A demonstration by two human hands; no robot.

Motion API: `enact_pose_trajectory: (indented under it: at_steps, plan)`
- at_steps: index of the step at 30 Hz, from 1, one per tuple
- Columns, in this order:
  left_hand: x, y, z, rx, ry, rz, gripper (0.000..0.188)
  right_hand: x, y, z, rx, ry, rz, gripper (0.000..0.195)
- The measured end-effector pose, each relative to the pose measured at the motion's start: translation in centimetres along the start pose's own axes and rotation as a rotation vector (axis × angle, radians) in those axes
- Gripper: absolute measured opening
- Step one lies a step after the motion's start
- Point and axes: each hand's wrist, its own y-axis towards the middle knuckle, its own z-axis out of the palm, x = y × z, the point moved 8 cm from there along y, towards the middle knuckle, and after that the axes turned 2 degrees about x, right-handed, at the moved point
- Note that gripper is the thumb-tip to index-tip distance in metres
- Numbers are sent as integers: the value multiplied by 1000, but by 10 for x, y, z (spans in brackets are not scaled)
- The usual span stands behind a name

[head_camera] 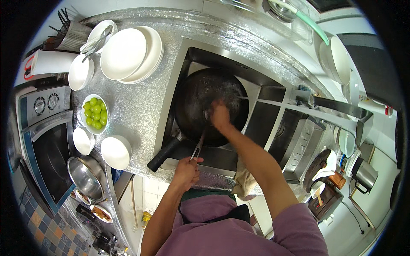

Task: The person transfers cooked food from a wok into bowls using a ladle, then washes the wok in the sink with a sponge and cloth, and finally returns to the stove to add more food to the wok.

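Observation:
A dark wok [198, 80] with a black handle [164, 155] sits in the left basin of a steel sink [181, 54]. Water from the faucet [278, 103] falls at the wok's right side. My left hand [186, 172] is closed on the metal handle of a utensil [200, 145] whose far end reaches into the wok. My right hand [220, 116] is inside the wok, blurred, by the utensil's far end; its fingers and what they hold cannot be made out. A beige cloth [245, 184] hangs over the sink's front edge.
Left of the sink stand stacked white plates [123, 54], a bowl of green grapes [95, 116], white bowls [116, 152] and a steel basin [86, 179]. A microwave oven [48, 144] stands at far left. The right basin holds a steel perforated tray [302, 147]; bowls [334, 60] rest behind at right.

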Motion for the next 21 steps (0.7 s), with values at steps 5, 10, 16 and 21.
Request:
enact_pose_trajectory:
  at_steps: [5,10,16,21]
  plan:
    - [0,-4,3,-6,72,48,26,-33,22,11,93,32,154,18]
    - [-5,-1,-3,-30,62,47,25,-7,-7,8,7,-124,56,15]
    - [-3,2,-6,-7,60,69,24,-35,-6,0,105,-339,195,35]
    - [6,5,-7,-30,67,53,24,-25,-34,14,126,-216,-7,26]
